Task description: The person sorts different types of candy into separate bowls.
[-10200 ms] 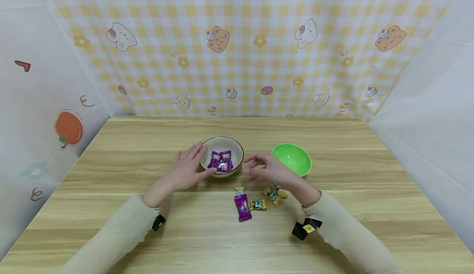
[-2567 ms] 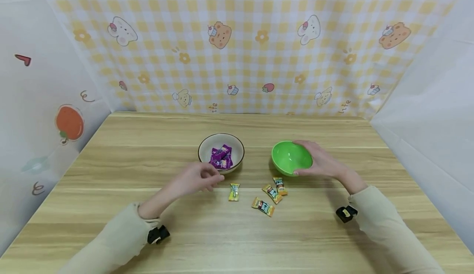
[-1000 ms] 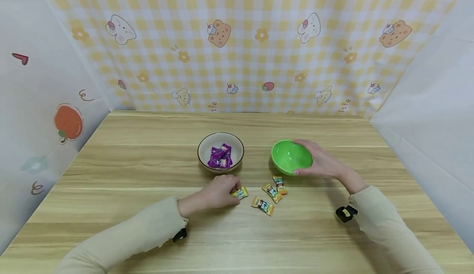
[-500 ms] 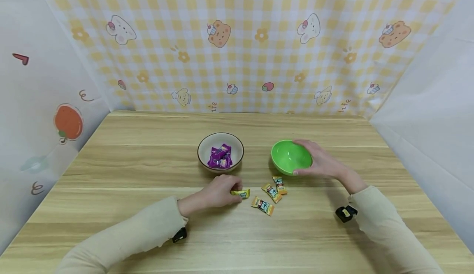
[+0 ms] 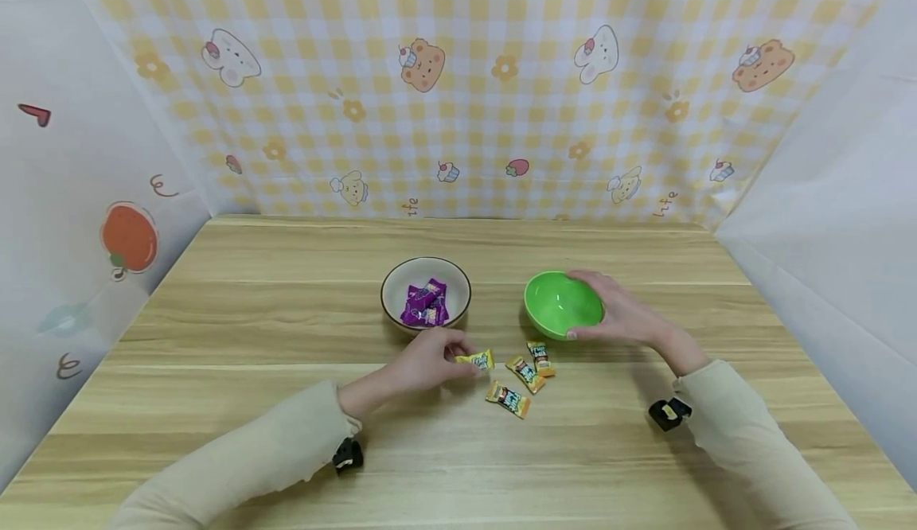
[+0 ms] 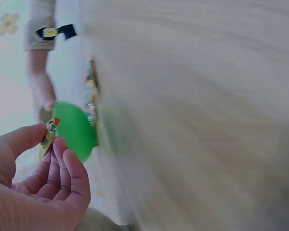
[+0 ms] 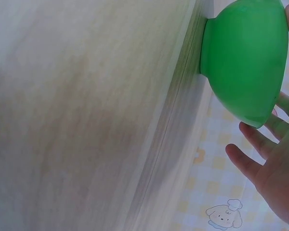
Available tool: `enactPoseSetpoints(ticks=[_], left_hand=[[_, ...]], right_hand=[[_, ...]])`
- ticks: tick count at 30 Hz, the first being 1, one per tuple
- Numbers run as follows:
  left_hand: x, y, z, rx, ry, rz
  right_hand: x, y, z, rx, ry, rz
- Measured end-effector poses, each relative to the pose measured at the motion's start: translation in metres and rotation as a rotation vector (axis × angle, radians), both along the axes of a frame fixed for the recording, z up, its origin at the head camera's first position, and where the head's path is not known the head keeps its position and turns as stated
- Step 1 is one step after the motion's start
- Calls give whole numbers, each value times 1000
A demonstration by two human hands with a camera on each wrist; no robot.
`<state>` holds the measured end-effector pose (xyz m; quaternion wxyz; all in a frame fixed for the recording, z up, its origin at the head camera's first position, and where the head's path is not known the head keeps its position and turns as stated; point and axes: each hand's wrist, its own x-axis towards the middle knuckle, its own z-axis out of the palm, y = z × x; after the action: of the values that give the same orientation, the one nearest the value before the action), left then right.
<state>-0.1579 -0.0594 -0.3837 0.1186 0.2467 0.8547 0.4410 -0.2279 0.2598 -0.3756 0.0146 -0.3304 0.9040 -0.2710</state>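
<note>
My left hand (image 5: 424, 360) pinches a small yellow wrapped candy (image 5: 481, 360) between thumb and fingertips, just above the table in front of the bowls. In the left wrist view the candy (image 6: 48, 137) sticks up from the finger and thumb tips. My right hand (image 5: 622, 313) holds the green bowl (image 5: 550, 321) from its right side, thumb at the near rim and fingers round the far side. The right wrist view shows this bowl (image 7: 245, 62) standing on its foot with spread fingers against it. In the head view its visible inside holds nothing.
A white bowl with a dark rim (image 5: 391, 317) holds several purple wrapped candies (image 5: 427, 304), behind my left hand. Three yellow-orange candies lie on the wooden table: one (image 5: 540, 359) near the green bowl, one (image 5: 526, 374) beside it, one (image 5: 509, 399) closer to me. A checked cloth (image 5: 473, 100) hangs behind.
My left hand has picked up the yellow candy and lifted it slightly rightward. Earlier, a purple candy on the table went into the white bowl, and my right hand moved onto the green bowl.
</note>
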Motion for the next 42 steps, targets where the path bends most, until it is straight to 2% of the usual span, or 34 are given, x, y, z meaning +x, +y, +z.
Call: enactPoseSetpoints(ticks=[4,9,14,21,28,36,42], left_hand=[[-3,0,14,84,-81,34],[-7,-1,27,191,-223,82],[-12,0,37,222,-294,138],[-24,7,45,243,-301,183],[-32,19,48,220,-338,226],[-43,38,53,234,-329,176],[-54,57,52,236,-322,164]], right_hand=[[0,0,1,-2,-2,1],[1,-1,2,-1,-5,-3],[1,-1,2,-1,-6,-3],[2,-1,2,-1,-10,-3],[2,-1,3,1,-9,-1],[2,-1,3,1,-4,-2],[1,-1,3,10,-12,4]])
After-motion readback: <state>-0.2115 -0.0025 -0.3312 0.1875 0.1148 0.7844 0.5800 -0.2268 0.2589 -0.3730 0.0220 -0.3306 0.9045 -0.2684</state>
